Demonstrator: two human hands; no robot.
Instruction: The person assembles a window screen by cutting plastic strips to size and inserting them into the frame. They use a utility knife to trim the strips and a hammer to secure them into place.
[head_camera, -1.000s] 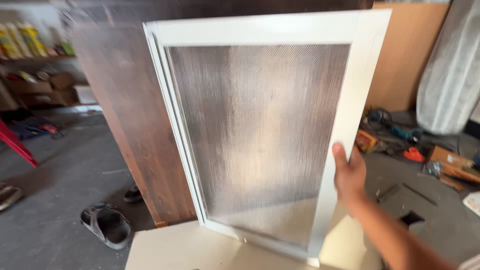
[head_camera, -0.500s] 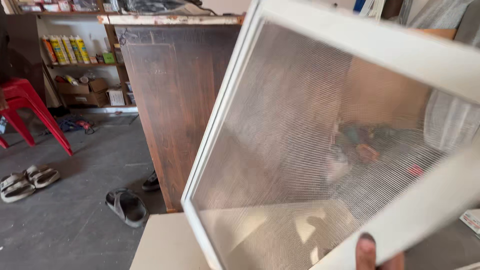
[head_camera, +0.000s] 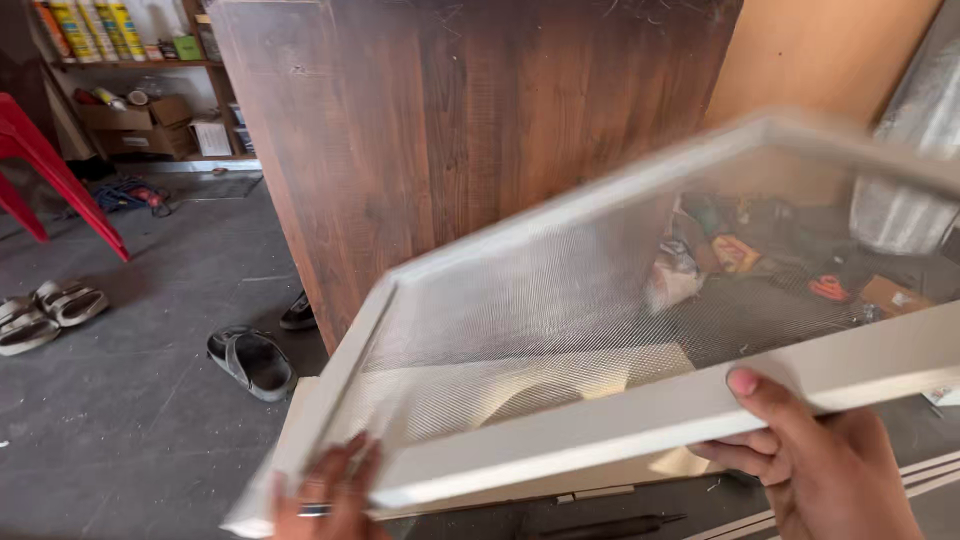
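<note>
Behind mesh frame (head_camera: 640, 300); wood panel (head_camera: 470, 130); sandals (head_camera: 250, 360)

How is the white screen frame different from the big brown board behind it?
The white mesh frame is see-through in the middle, while the brown wooden board is solid. The frame is tilted almost flat and held up by the left hand and right hand; the board stands upright on the floor, untouched. The frame is pale and looks blurred; the board is dark, grained and sharp. Both are flat panels with straight edges.
</note>
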